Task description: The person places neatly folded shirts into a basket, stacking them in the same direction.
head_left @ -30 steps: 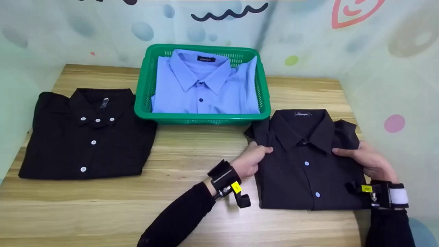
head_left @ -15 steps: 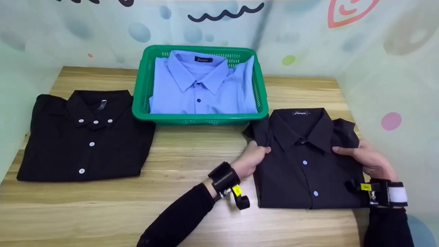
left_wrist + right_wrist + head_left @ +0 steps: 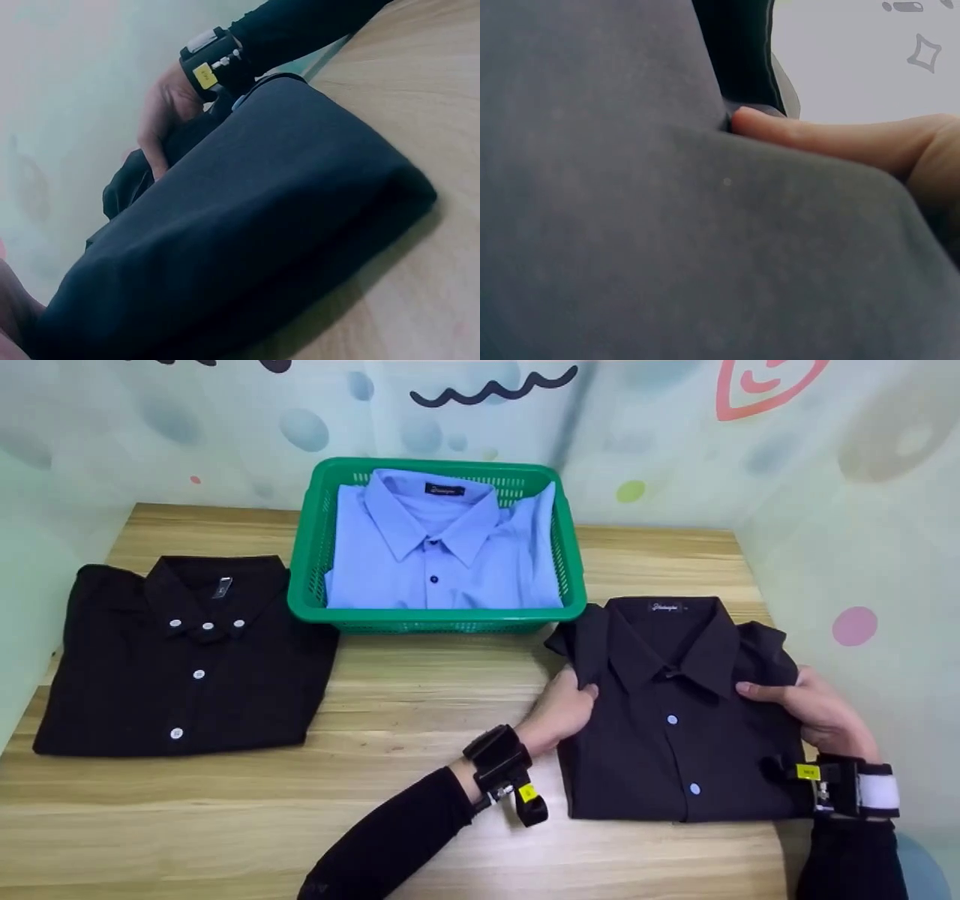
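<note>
A folded black button-up shirt [image 3: 630, 765] with pale buttons lies at the right of the table, collar pointing away. My left hand [image 3: 562, 709] grips its left side below the sleeve fold, thumb on top and the other fingers under the cloth. On the opposite side my right hand [image 3: 829, 712] holds the edge, its thumb lying across the front near the collar tip. In the left wrist view the shirt's side [image 3: 225, 202] bulges up from the wood, its folded layers showing. The right wrist view shows the right thumb [image 3: 817, 142] pressed on the dark cloth; the fingers beneath are hidden.
A green plastic basket [image 3: 435, 616] with a folded light blue shirt [image 3: 495, 577] in it stands at the back centre. Another folded black shirt [image 3: 120, 682] lies on the left of the wooden table [image 3: 390, 697]. Patterned walls [image 3: 660, 450] close off the back and sides.
Both hands and the black shirt have shifted slightly right. The left hand's grip has drawn the left side inward, and the cloth bunches more there. Basket and left shirt stay put.
</note>
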Action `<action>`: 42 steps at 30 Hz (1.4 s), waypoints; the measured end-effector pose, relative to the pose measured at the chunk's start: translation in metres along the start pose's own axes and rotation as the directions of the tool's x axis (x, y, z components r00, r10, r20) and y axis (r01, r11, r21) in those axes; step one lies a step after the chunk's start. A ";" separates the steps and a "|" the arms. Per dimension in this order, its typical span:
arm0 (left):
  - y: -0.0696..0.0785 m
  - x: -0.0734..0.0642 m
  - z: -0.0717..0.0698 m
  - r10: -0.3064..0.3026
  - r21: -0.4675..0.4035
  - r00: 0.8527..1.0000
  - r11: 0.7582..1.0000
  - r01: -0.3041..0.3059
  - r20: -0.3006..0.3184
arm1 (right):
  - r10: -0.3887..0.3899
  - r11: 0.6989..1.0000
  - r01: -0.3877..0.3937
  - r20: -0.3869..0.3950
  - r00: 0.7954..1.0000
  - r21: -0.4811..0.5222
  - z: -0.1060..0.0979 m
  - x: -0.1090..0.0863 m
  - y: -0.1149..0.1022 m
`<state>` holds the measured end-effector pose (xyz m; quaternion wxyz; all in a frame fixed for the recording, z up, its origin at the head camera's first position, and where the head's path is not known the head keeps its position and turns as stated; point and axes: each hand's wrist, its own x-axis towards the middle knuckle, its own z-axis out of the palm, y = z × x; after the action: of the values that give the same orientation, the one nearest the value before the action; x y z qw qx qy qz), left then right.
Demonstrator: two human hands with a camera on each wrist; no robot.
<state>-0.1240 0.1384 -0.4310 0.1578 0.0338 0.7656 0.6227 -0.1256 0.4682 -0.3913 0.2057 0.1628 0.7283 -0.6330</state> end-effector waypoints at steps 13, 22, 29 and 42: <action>0.015 -0.015 0.004 0.158 0.147 0.987 0.976 -0.163 0.043 | 0.002 1.000 -0.002 -0.002 1.000 -0.004 -0.006 0.000 0.001; 0.026 -0.019 0.003 0.185 0.145 0.983 0.972 -0.185 0.014 | -0.017 1.000 0.018 -0.014 1.000 0.017 -0.004 -0.003 0.000; 0.037 -0.022 -0.006 0.213 0.114 0.977 0.971 -0.210 -0.008 | -0.104 0.992 0.108 -0.051 0.993 0.071 0.000 -0.005 -0.002; 0.049 -0.021 -0.025 0.242 0.023 0.970 0.970 -0.242 -0.027 | -0.264 0.927 0.268 -0.052 0.963 0.264 0.011 -0.007 -0.001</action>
<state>-0.1186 0.1201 -0.3751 0.0688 0.1191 0.7643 0.6301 -0.1189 0.4576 -0.3875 0.0885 0.0938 0.6528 -0.7465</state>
